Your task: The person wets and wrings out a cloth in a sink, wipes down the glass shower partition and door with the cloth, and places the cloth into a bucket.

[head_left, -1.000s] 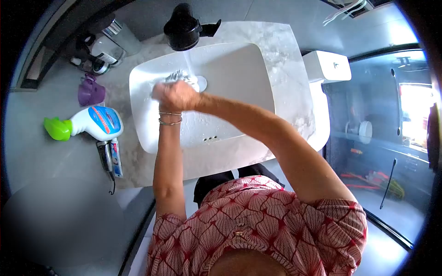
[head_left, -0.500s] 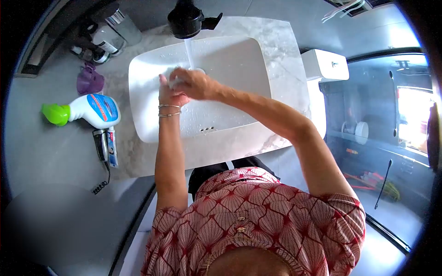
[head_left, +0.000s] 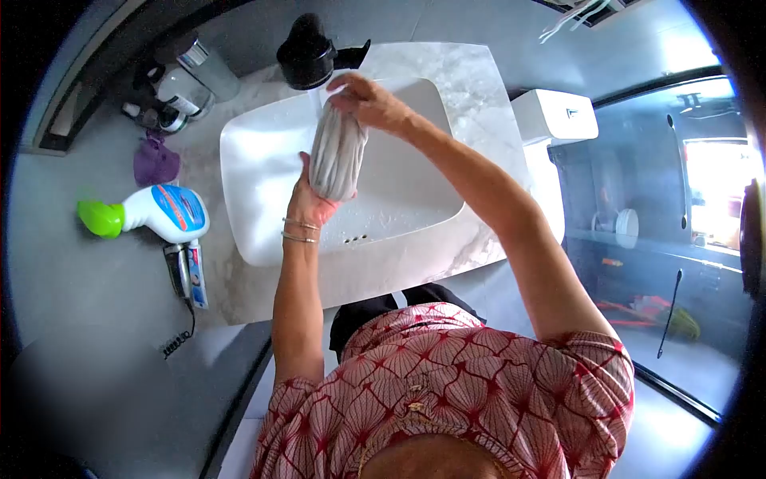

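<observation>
The left hand [head_left: 317, 201] is cupped under the lower end of a pale grey cloth [head_left: 338, 156], palm turned up, its thumb standing along the cloth's left side. The right hand [head_left: 369, 104] is at the upper end, fingers bent round the cloth's tip. The cloth stretches between the 2 hands as a long, folded bundle, over the white sink [head_left: 259, 172], whose basin lies below both hands. 2 thin bracelets [head_left: 300, 232] circle the wrist just behind the left hand.

A black tap [head_left: 307, 62] stands just beyond the right hand, to its left. Off to the left of the left hand, well apart from it, a white spray bottle [head_left: 177, 214] with a green head lies on its side. A purple cup [head_left: 156, 164] sits beyond the bottle, farther from the body. Nearer the body than the bottle, a black and silver trimmer [head_left: 177, 271] and a toothpaste tube [head_left: 198, 275] lie side by side. To the right of the right hand, well apart, is a white box [head_left: 556, 116].
</observation>
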